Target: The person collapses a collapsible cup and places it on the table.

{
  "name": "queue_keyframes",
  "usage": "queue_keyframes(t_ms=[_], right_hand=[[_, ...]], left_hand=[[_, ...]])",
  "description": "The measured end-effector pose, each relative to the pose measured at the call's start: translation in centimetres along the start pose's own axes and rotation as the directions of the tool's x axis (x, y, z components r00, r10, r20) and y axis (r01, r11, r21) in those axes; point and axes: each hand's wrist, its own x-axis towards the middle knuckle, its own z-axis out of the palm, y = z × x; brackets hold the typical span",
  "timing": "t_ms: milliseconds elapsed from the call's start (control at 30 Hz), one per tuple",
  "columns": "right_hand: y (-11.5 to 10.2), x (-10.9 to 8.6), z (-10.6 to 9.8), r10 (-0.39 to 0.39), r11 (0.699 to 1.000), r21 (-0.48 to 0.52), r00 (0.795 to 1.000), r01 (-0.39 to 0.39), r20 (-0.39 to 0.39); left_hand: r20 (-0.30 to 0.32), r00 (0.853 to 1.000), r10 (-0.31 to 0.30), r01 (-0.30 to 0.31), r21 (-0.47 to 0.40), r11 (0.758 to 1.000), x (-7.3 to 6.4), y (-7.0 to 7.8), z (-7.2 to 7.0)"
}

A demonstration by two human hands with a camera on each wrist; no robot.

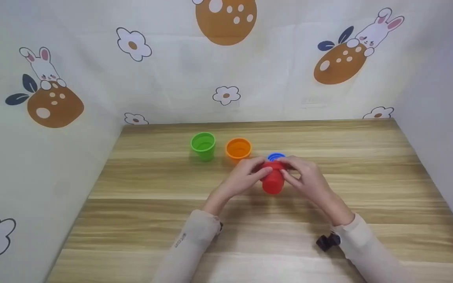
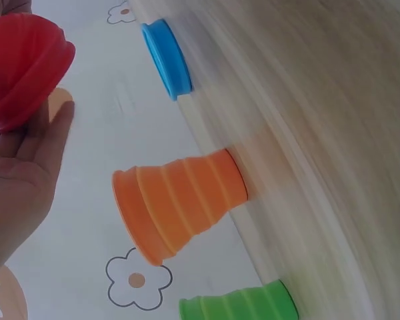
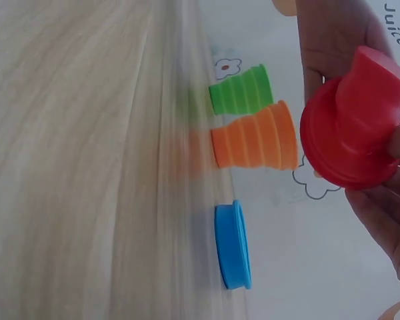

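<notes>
Left of centre, in the upper half of the head view's tabletop (image 1: 132,220), a green cup (image 1: 203,147) stood upright, mouth up, its ribbed wall fully extended. Just to its right stood an orange cup (image 1: 238,149), likewise upright and extended. Right of centre, the left hand (image 1: 242,179) pinched the left side of a red cup (image 1: 273,184), thumb on the near face, fingers bent toward the far side. The red cup was clear of the surface, tilted, its narrow end toward the lower edge of the frame; in the right wrist view its body leaned askew from the broad rim. Beyond it, partly covered, a blue cup (image 1: 277,157) lay flattened to a low ring. Farthest right, the right hand (image 1: 309,179) gripped the opposite side of the red cup, thumb likewise in front. From where I stood the far fingertips were hidden, so I could not tell whether they reached inside the rim.

Probable faults: uneven thumb pressure might have buckled the soft wall further or folded it crookedly; a loosened pinch on one side could have let the red cup twist away and drop onto the blue cup; a leftward swing of the left hand might have toppled the orange cup.
</notes>
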Motion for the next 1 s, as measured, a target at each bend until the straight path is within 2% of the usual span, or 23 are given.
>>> queue_keyframes(t_ms=[100, 167, 233, 300, 367, 433, 533, 733, 1000], right_hand=[[0.3, -0.2, -0.2, 0.075, 0.985, 0.153, 0.996, -0.082, 0.052], [0.5, -0.3, -0.4, 0.137, 0.952, 0.262, 0.985, -0.160, 0.103], [0.8, -0.5, -0.5, 0.198, 0.905, 0.351, 0.969, -0.240, 0.151], [0.9, -0.5, -0.6, 0.244, 0.866, 0.401, 0.953, -0.298, 0.181], [0.9, -0.5, -0.6, 0.276, 0.852, 0.409, 0.944, -0.328, 0.182], [0.8, -0.3, -0.6, 0.291, 0.862, 0.383, 0.942, -0.333, 0.164], [0.5, 0.0, -0.6, 0.298, 0.894, 0.318, 0.948, -0.318, 0.111], [0.3, 0.2, 0.0, 0.208, 0.957, 0.215, 0.977, -0.195, -0.038], [0.0, 0.3, 0.4, 0.154, 0.984, 0.108, 0.982, -0.142, -0.108]], left_hand=[[-0.017, 1.000, 0.015, -0.016, -0.050, 0.999, 0.0, 0.2, 0.0], [-0.027, 1.000, 0.012, -0.014, -0.087, 0.996, 0.0, 0.3, -0.1], [-0.035, 0.999, -0.005, 0.000, -0.130, 0.992, -0.1, 0.3, -0.1], [-0.042, 0.999, -0.023, 0.016, -0.163, 0.986, -0.1, 0.3, -0.1], [-0.046, 0.998, -0.035, 0.026, -0.188, 0.982, -0.1, 0.3, -0.1], [-0.052, 0.998, -0.040, 0.029, -0.205, 0.978, -0.1, 0.4, -0.1], [-0.062, 0.997, -0.036, 0.022, -0.212, 0.977, 0.0, 0.4, -0.2], [-0.080, 0.997, -0.011, -0.006, -0.209, 0.978, 0.0, 0.3, -0.2], [-0.085, 0.996, -0.027, 0.010, -0.191, 0.981, -0.1, 0.2, -0.1]])
